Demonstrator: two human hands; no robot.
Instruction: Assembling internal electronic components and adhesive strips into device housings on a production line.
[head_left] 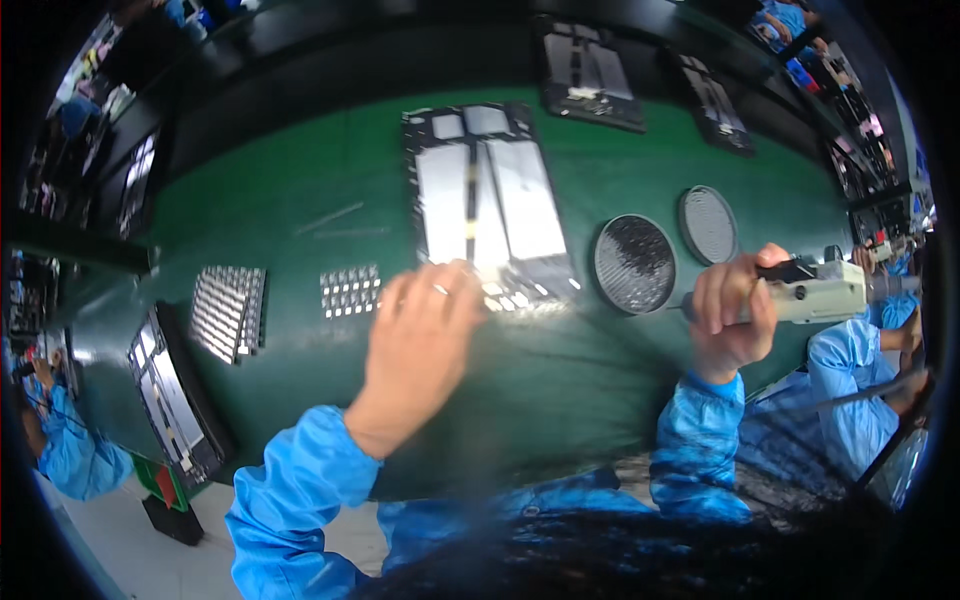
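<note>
An opened tablet-like device [538,205] with pale battery panels in a dark frame lies on the green table. My left hand [425,335] reaches to its near edge, back upward and fingers stretched forward; the thumb and whatever is under the palm are hidden. On the right, my right hand [735,310] is closed round an electric screwdriver [820,295] with a pale body. The tool lies nearly level, its thin bit pointing left at the rim of a round dark dish [635,265] holding small dark pieces, probably screws. A second round grey dish [708,225] sits beyond it.
Left of my left hand lie a sheet of small parts [350,290] and a thicker stack of such sheets [228,312]. Another opened device [175,395] leans near the left edge. Two more devices [590,75] [710,100] lie along the back. A co-worker's sleeve [850,375] is at right.
</note>
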